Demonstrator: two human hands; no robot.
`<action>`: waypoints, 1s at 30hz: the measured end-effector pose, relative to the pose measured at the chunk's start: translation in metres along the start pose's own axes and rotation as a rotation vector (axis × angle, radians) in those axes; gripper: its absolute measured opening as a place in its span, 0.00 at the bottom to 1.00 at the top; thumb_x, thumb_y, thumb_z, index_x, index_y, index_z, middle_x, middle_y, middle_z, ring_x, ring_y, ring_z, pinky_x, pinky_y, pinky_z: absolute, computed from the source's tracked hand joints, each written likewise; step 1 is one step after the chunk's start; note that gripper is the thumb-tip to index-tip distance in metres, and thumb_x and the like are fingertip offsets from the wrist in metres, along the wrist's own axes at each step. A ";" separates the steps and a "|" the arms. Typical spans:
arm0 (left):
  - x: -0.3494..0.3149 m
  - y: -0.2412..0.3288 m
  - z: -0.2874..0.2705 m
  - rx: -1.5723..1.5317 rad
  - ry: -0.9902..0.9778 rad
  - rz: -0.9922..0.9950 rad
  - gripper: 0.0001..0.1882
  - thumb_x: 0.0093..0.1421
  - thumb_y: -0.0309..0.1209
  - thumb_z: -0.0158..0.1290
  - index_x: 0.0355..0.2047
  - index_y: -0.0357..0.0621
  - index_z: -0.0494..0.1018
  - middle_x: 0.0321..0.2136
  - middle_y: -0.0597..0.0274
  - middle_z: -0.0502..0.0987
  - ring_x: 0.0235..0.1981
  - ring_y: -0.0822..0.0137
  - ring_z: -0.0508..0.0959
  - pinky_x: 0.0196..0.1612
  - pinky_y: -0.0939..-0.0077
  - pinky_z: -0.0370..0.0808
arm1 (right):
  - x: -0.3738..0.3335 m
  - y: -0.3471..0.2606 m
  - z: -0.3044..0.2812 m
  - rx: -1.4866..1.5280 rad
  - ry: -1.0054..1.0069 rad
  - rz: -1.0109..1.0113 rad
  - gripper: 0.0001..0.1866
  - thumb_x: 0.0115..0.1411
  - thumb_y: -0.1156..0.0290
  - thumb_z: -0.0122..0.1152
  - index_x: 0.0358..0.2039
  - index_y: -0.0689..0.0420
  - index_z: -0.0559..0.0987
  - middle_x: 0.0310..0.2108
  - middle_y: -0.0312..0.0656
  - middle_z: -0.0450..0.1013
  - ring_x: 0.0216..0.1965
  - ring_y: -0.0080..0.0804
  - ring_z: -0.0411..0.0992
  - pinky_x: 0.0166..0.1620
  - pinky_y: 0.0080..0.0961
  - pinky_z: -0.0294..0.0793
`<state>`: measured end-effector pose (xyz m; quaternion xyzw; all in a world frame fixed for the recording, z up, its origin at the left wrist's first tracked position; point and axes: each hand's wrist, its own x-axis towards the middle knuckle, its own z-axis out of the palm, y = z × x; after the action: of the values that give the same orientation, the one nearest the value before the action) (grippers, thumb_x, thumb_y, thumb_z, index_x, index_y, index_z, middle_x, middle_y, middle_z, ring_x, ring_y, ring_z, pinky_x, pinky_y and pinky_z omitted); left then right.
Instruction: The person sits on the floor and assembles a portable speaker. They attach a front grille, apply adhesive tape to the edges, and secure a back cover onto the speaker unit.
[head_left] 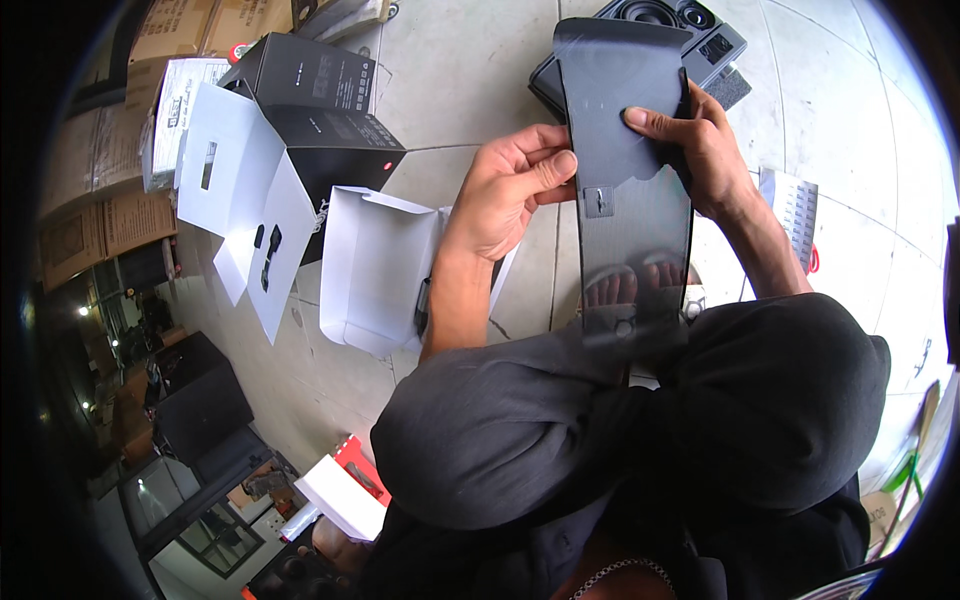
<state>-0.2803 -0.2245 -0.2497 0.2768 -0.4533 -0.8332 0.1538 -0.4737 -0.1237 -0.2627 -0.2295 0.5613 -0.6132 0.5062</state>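
Note:
A long dark flat panel [625,235] stands in front of me, above my knees. Its upper part is matte black with a wavy lower border; the lower part looks see-through, with sandalled feet showing in it. My right hand [700,145] is closed on its right edge, thumb on the face and fingers behind. At the left edge my left hand [520,185] is closed in a pinch, thumb and fingers at the rim. Near that hand, a small dark square with a light mark sits on the panel. Behind the panel's top lies a black speaker unit [715,45] with round drivers, partly covered.
Left on the tiled floor [460,95] are an opened black box [320,130] with white flaps and an open white tray [375,265]. Cardboard cartons [145,225] line the far left. A printed sheet [790,210] lies right; a red-and-white box [350,490] is lower left.

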 end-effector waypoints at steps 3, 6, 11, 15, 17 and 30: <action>0.003 -0.003 0.001 0.040 0.020 0.004 0.13 0.63 0.25 0.54 0.46 0.32 0.73 0.39 0.55 0.79 0.39 0.68 0.80 0.44 0.70 0.80 | 0.000 0.001 -0.002 -0.001 0.015 0.006 0.30 0.55 0.67 0.68 0.54 0.69 0.68 0.39 0.54 0.75 0.41 0.45 0.77 0.52 0.43 0.76; 0.003 -0.005 0.002 0.055 0.036 0.003 0.12 0.63 0.26 0.54 0.45 0.33 0.73 0.39 0.57 0.79 0.39 0.69 0.80 0.44 0.70 0.81 | -0.003 -0.002 0.000 -0.056 0.055 -0.028 0.31 0.55 0.67 0.67 0.54 0.69 0.67 0.39 0.55 0.75 0.40 0.45 0.77 0.51 0.43 0.76; 0.004 -0.009 0.004 -0.023 0.000 -0.026 0.11 0.64 0.26 0.53 0.45 0.33 0.73 0.38 0.58 0.79 0.39 0.70 0.80 0.44 0.71 0.80 | 0.004 0.001 -0.010 0.015 0.035 0.001 0.31 0.56 0.66 0.67 0.54 0.70 0.67 0.39 0.55 0.74 0.39 0.44 0.77 0.48 0.41 0.79; 0.003 -0.012 0.004 -0.004 -0.042 -0.022 0.11 0.65 0.28 0.53 0.45 0.34 0.74 0.38 0.59 0.79 0.39 0.70 0.80 0.44 0.72 0.80 | 0.000 0.001 -0.006 -0.052 0.072 0.026 0.28 0.56 0.67 0.65 0.53 0.69 0.68 0.40 0.52 0.75 0.38 0.38 0.77 0.46 0.34 0.78; 0.005 -0.014 0.003 0.020 -0.018 -0.015 0.11 0.65 0.28 0.53 0.45 0.35 0.74 0.39 0.59 0.79 0.40 0.70 0.80 0.46 0.71 0.80 | 0.003 0.000 -0.009 -0.030 0.060 0.045 0.28 0.56 0.67 0.65 0.53 0.69 0.68 0.39 0.51 0.75 0.37 0.37 0.77 0.45 0.33 0.79; 0.004 -0.016 0.001 0.046 -0.095 -0.037 0.17 0.65 0.34 0.53 0.49 0.34 0.72 0.44 0.56 0.79 0.46 0.67 0.79 0.51 0.69 0.77 | 0.006 -0.005 -0.009 -0.017 0.101 0.004 0.32 0.56 0.66 0.67 0.56 0.69 0.66 0.40 0.56 0.73 0.41 0.48 0.76 0.51 0.45 0.76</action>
<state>-0.2840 -0.2169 -0.2639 0.2489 -0.4738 -0.8375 0.1102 -0.4857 -0.1256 -0.2627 -0.2016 0.5918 -0.6182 0.4764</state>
